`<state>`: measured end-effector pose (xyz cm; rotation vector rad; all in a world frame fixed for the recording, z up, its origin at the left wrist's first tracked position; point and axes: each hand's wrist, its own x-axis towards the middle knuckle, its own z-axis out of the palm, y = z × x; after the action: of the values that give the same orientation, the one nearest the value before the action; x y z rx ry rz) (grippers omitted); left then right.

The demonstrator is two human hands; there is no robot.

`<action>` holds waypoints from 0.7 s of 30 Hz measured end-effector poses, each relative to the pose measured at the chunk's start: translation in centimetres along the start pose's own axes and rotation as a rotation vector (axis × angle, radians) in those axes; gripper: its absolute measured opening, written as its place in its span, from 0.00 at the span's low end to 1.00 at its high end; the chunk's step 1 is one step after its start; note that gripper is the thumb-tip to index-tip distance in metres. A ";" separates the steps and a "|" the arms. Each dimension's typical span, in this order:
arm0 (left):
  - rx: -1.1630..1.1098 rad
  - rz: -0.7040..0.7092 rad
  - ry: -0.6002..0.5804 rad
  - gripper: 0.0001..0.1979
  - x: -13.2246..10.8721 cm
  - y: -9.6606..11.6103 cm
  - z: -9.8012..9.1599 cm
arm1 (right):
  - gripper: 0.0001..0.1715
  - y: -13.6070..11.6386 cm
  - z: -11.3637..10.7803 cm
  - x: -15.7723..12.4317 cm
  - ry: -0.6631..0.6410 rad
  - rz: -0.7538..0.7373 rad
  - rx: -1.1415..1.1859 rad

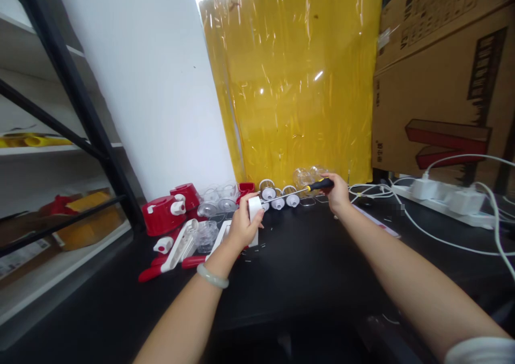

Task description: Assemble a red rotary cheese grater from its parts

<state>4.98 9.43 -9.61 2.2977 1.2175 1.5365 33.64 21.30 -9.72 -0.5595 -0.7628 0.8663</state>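
Observation:
My left hand (pixel 240 227) is closed around a small white plastic part (pixel 255 208), held upright above the black table (pixel 306 267). A pale bangle sits on that wrist. My right hand (pixel 337 193) grips the black and yellow handle of a screwdriver (pixel 311 188), whose shaft points left toward the white part. Just behind the tip, a row of white round caps (pixel 277 196) lies on the table. Small screws are scattered on the table below my left hand.
Red lids (pixel 164 213), clear plastic cups (pixel 217 203) and red-and-white handles (pixel 173 254) lie at the left. A white power strip (pixel 442 197) with plugs and cables runs along the right. Behind stand a yellow film sheet (pixel 298 79), cardboard boxes (pixel 446 79) and a black shelf frame (pixel 80 111).

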 end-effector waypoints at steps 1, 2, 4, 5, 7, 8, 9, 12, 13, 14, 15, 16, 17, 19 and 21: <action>0.002 0.001 -0.002 0.24 0.0 0.0 0.0 | 0.12 -0.1 0.0 -0.1 0.007 -0.004 -0.007; 0.002 0.001 -0.004 0.24 0.0 0.0 0.0 | 0.12 -0.1 0.1 -0.1 0.014 -0.007 -0.017; -0.002 -0.002 -0.004 0.24 -0.1 -0.1 0.0 | 0.13 -0.2 0.2 -0.2 0.020 -0.019 -0.041; -0.003 -0.005 -0.004 0.25 -0.1 -0.1 0.0 | 0.13 -0.3 0.2 -0.3 0.019 -0.028 -0.051; 0.017 -0.013 0.003 0.25 -0.1 -0.1 0.0 | 0.16 -0.4 0.3 -0.4 0.016 -0.052 -0.058; 0.039 -0.018 0.015 0.24 -0.1 -0.1 -0.1 | 0.19 -0.5 0.3 -0.4 0.014 -0.064 -0.058; 0.064 -0.024 0.031 0.24 -0.1 0.0 -0.1 | 0.21 -0.6 0.4 -0.5 0.011 -0.074 -0.057; 0.100 -0.040 0.075 0.25 -0.1 0.1 -0.2 | 0.27 -0.9 0.6 -0.7 -0.003 -0.079 -0.087; 0.092 -0.041 0.079 0.25 -0.1 0.1 -0.2 | 0.28 -0.9 0.6 -0.8 -0.003 -0.074 -0.110; 0.082 -0.039 0.078 0.25 -0.1 0.1 -0.3 | 0.29 -1.0 0.6 -0.9 -0.001 -0.066 -0.135; 0.072 -0.035 0.073 0.25 -0.1 0.1 -0.3 | 0.29 -1.0 0.6 -0.9 0.004 -0.057 -0.159; 0.065 -0.030 0.066 0.25 -0.1 0.1 -0.3 | 0.29 -1.0 0.6 -0.9 0.012 -0.049 -0.177; 0.060 -0.025 0.057 0.25 -0.1 0.1 -0.2 | 0.28 -0.9 0.6 -0.9 0.020 -0.041 -0.184; 0.057 -0.020 0.042 0.25 -0.1 0.1 -0.1 | 0.27 -0.7 0.4 -0.8 0.027 -0.013 -0.165; 0.056 -0.020 0.036 0.24 -0.1 0.1 -0.1 | 0.24 -0.4 0.3 -0.6 0.014 0.021 -0.110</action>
<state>4.93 9.28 -9.62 2.2942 1.3038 1.5634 33.37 20.67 -9.47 -0.6710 -0.7967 0.8426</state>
